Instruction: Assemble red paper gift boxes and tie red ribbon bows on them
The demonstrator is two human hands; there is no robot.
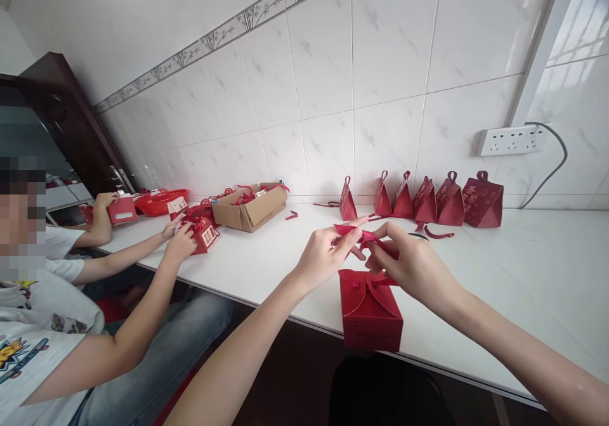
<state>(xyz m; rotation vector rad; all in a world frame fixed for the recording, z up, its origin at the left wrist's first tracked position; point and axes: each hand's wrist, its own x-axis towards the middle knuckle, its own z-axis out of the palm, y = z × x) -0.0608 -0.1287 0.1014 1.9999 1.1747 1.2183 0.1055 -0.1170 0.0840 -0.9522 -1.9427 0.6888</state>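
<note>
Just above a red gift box at the table's front edge, both my hands pinch a red ribbon. My left hand grips it from the left between thumb and fingers. From the right, my right hand holds the ribbon with bent fingers, some of them partly hidden. The box stands upright with its curved top flaps folded together, and ribbon shows at its top beneath my hands.
Several red triangular boxes line the wall at the back right, with loose ribbon pieces nearby. Left are an open cardboard box, a red basin and a person handling a red box. Another person's arm is farther left.
</note>
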